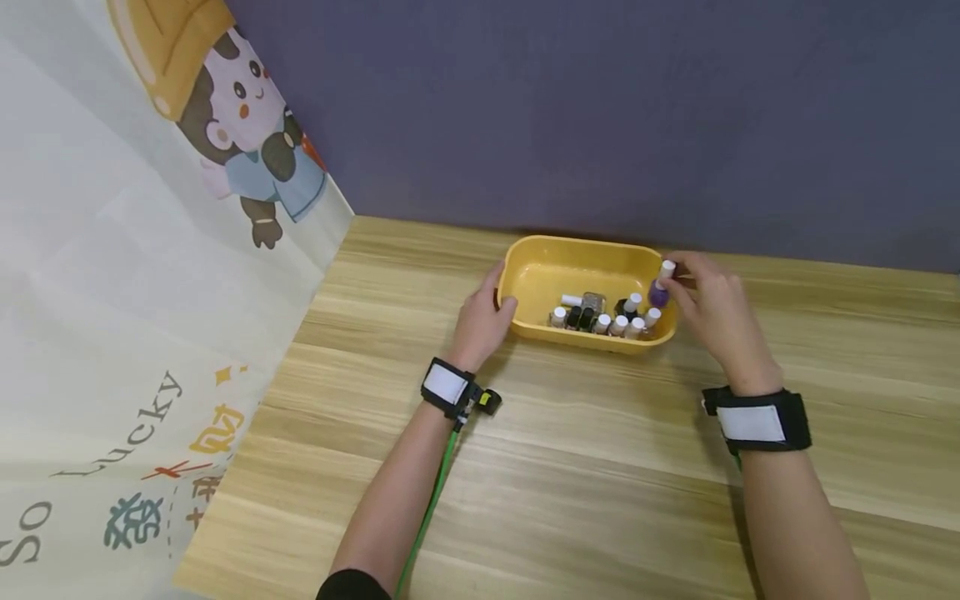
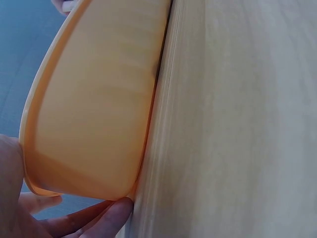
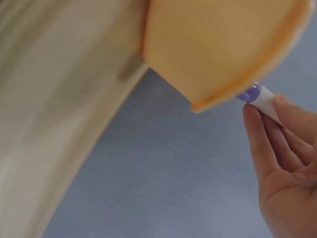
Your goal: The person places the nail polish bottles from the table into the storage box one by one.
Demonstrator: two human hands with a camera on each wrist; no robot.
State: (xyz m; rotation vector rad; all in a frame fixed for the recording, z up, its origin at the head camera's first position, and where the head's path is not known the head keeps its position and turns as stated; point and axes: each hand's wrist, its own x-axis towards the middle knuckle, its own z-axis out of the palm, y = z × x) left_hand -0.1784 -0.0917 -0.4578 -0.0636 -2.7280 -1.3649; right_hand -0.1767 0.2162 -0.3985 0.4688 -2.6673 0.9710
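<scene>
Though small, purple bottle (image 1: 659, 292), white-capped.

A staged tabletop setup: wooden table (image 1: 600, 467), plain purple backdrop (image 1: 600, 108), and cartoon-printed sheet (image 1: 112, 292).

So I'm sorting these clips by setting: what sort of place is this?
Probably an indoor tabletop set: a wooden table against a plain purple-grey wall, a cartoon-printed sheet hung at one side, and a yellow tray of small bottles.

Purple, white-capped bottle (image 1: 661, 287) tilted over yellow tub's (image 1: 540, 268) rim.
</scene>
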